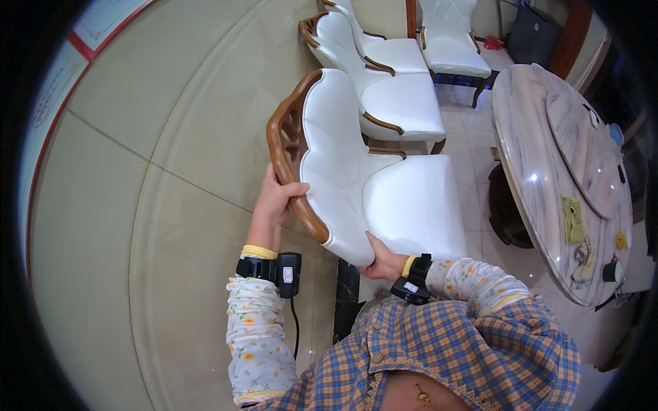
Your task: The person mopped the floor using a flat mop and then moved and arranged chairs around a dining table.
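Note:
Right before me stands a dining chair with a white padded back and seat [411, 200]. Its back is topped by a carved brown wooden rail [280, 136]. My left hand [275, 200] grips that rail, the thumb on the front and the other fingers hidden behind. Lower on the same chair, my right hand [383, 259] holds the near side edge of the padded back, its fingers partly out of sight. Both wrists carry black strapped devices.
More white chairs [401, 105] stand beyond in a row along the tiled wall [205, 128]. To the right is a round marble-patterned table [524, 149] with a turntable [581, 149], a green cloth [572, 220] and small items. A dark bin-like box [534, 33] sits at the far right.

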The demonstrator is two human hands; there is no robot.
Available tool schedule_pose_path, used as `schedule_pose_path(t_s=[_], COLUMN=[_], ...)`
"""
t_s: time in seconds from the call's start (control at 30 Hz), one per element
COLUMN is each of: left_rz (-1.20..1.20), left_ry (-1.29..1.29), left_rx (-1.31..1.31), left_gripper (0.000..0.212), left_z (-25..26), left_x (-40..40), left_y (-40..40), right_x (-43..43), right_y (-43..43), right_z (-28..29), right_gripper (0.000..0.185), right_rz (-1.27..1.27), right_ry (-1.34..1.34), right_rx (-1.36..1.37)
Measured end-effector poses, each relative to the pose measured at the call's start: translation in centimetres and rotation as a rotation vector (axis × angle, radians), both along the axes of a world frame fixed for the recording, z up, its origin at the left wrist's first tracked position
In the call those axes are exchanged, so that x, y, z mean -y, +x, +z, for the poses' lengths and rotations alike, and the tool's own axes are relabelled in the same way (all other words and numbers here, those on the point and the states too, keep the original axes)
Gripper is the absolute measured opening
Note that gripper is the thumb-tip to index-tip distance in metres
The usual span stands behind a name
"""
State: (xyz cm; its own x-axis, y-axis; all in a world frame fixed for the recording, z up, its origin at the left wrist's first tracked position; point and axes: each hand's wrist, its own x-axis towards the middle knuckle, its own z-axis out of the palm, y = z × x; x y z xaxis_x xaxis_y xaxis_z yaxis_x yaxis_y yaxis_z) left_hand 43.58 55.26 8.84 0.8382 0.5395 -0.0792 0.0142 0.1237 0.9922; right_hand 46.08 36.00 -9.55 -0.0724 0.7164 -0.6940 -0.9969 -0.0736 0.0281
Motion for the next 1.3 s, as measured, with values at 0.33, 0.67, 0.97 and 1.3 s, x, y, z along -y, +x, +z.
schedule_pose_path(t_s=[0.33, 0.67, 0.97, 1.3], left_rz=[0.189, 0.276, 0.317, 0.368], left_ry=[-0.073, -0.01, 0.117, 0.442], left_rx=[-0.118, -0.196, -0.241, -0.316], left_gripper=[0.064, 0.062, 0.061, 0.039], left_z=[-4.6, -5.7, -5.6, -7.3], left_x=[-5.1, -6.1, -5.5, -6.6], left_y=[2.9, 3.9, 4.7, 3.3], right_x=[-6.1, -7.7, -7.5, -1.3], right_y=[3.8, 5.4, 7.2, 11.1], right_z=[-4.4, -4.0, -4.7, -9.0], right_gripper=[0.04, 0.052, 0.057, 0.052], right_rz=[0.099, 0.326, 0.406, 0.621], right_ry=[-0.088, -0.002, 0.065, 0.155], right_rx=[0.037, 0.082, 0.052, 0.549])
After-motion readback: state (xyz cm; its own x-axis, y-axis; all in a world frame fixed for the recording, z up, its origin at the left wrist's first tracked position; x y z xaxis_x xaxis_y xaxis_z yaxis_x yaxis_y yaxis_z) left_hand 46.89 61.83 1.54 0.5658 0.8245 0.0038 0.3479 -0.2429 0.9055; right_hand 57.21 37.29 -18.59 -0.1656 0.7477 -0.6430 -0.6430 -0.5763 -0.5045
